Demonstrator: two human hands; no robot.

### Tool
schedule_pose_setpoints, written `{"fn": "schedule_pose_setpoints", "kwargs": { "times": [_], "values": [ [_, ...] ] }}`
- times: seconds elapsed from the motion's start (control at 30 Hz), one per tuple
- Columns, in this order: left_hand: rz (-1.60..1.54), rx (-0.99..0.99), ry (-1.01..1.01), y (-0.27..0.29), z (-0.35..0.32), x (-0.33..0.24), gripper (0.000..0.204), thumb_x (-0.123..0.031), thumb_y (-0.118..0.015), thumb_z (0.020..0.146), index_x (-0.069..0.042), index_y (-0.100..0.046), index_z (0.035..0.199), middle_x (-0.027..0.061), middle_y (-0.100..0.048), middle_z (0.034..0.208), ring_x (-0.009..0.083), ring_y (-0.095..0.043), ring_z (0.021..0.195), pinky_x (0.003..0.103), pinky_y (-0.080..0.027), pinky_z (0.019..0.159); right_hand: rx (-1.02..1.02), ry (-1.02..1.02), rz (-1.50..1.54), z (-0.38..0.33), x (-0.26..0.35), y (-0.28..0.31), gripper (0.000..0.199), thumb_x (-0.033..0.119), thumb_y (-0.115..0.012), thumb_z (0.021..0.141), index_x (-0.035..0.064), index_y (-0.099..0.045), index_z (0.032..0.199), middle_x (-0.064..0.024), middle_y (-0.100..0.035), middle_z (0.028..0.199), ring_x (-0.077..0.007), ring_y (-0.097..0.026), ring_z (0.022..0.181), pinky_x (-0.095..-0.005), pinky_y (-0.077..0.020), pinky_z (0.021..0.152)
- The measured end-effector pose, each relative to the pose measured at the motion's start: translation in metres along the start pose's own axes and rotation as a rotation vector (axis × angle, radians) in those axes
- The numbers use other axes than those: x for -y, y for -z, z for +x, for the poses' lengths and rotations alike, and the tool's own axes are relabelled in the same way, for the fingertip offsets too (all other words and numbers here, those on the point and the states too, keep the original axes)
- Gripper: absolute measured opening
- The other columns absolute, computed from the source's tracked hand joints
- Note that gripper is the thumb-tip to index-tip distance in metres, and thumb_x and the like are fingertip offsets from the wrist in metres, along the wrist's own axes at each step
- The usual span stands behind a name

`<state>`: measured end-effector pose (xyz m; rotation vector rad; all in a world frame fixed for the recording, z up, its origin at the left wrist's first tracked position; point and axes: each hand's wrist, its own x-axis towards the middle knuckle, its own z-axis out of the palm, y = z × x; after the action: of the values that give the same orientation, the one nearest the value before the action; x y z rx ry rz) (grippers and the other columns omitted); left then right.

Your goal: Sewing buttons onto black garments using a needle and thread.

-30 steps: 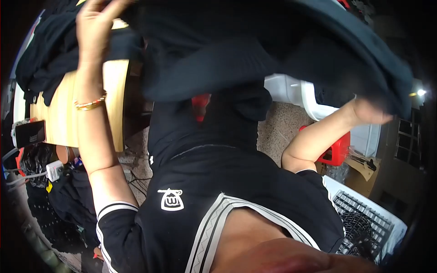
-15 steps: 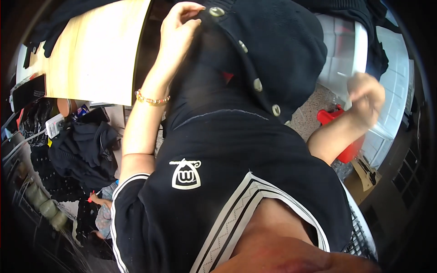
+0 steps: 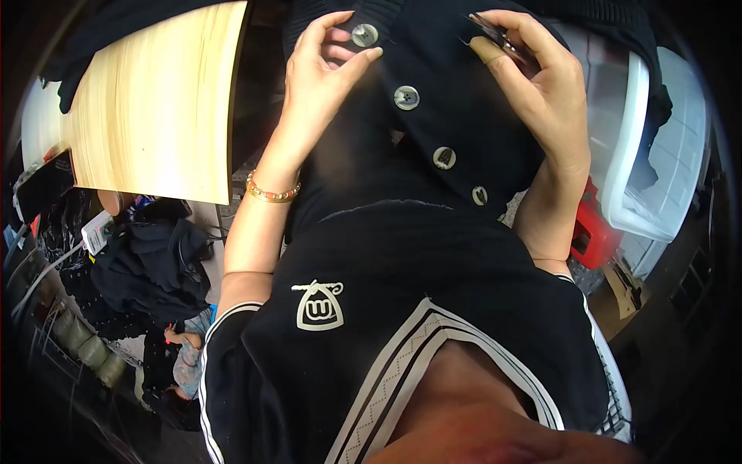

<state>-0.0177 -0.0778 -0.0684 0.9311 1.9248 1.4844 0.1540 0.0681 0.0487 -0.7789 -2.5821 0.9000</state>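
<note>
A black knitted cardigan [image 3: 440, 62] with a row of pale marbled buttons lies over my lap. My left hand [image 3: 328, 66] is at its front edge, thumb and fingers curled around the top visible button [image 3: 365, 35] and the cloth beside it. A thin thread end seems to stick out near that button. In my right hand [image 3: 545, 77] is a small dark metal tool that looks like thread snips [image 3: 506, 45], held between thumb and fingers above the cardigan. The thumb has a tan covering. Fingers partly hide the tool.
A pale wooden board [image 3: 158, 100] stands at the left. Beneath it are a dark crumpled garment [image 3: 147, 267], a phone [image 3: 45, 185] and a white power strip [image 3: 97, 232]. On the right are a white plastic bin [image 3: 630, 147] and a red container [image 3: 593, 232].
My right hand has come in from the right side to over the cardigan, with the tool now visible. My left hand has shifted slightly right and the cardigan's buttons now lie flatter.
</note>
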Motion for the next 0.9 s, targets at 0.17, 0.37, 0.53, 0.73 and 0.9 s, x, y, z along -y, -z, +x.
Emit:
{"fn": "schedule_pose_setpoints", "kwargs": {
  "times": [0.17, 0.37, 0.53, 0.73, 0.9],
  "values": [
    [-0.495, 0.126, 0.151, 0.001, -0.001, 0.009, 0.049, -0.002, -0.070, 0.087, -0.003, -0.052, 0.132, 0.0055, -0.062, 0.104, 0.0096, -0.064, 0.092, 0.023, -0.054, 0.078, -0.013, 0.032, -0.043, 0.016, 0.028, -0.006, 0.032, 0.009, -0.076, 0.079, 0.0007, -0.063, 0.107, -0.0103, -0.064, 0.089, -0.0180, -0.063, 0.073, -0.0276, -0.0499, 0.067],
    [-0.654, 0.124, 0.205, 0.005, -0.004, 0.006, 0.040, -0.004, -0.064, 0.093, -0.002, -0.051, 0.131, 0.0076, -0.066, 0.106, 0.0119, -0.064, 0.098, 0.026, -0.055, 0.081, -0.345, 0.662, 0.720, 0.038, -0.008, -0.068, 0.026, 0.005, -0.072, 0.080, 0.0013, -0.063, 0.104, -0.0120, -0.060, 0.084, -0.0241, -0.062, 0.071, -0.0309, -0.0493, 0.066],
    [-0.689, 0.126, 0.265, 0.008, -0.003, 0.000, 0.037, -0.004, -0.062, 0.093, -0.001, -0.053, 0.129, 0.0098, -0.067, 0.111, 0.0115, -0.065, 0.096, 0.025, -0.054, 0.081, -0.427, 0.677, 0.535, 0.035, -0.027, -0.090, 0.025, 0.004, -0.071, 0.080, 0.0019, -0.064, 0.104, -0.0109, -0.057, 0.079, -0.0268, -0.059, 0.069, -0.0336, -0.0483, 0.063],
    [-0.723, 0.141, 0.186, 0.014, -0.005, -0.011, 0.037, -0.003, -0.063, 0.093, 0.001, -0.054, 0.128, 0.0092, -0.068, 0.107, 0.0109, -0.065, 0.093, 0.023, -0.054, 0.082, -0.423, 0.741, 0.570, 0.042, -0.001, -0.073, 0.026, 0.001, -0.072, 0.078, 0.0009, -0.067, 0.104, -0.0114, -0.060, 0.080, -0.0264, -0.060, 0.070, -0.0323, -0.0486, 0.064],
    [-0.709, 0.128, 0.185, 0.017, -0.008, -0.019, 0.037, -0.003, -0.063, 0.093, 0.002, -0.054, 0.128, 0.0089, -0.068, 0.106, 0.0102, -0.065, 0.091, 0.023, -0.054, 0.082, 0.059, 0.283, 0.051, 0.019, 0.000, -0.050, 0.035, 0.009, -0.073, 0.083, 0.0073, -0.069, 0.117, -0.0059, -0.061, 0.087, -0.0155, -0.057, 0.071, -0.0249, -0.0456, 0.062]
  ]
}}
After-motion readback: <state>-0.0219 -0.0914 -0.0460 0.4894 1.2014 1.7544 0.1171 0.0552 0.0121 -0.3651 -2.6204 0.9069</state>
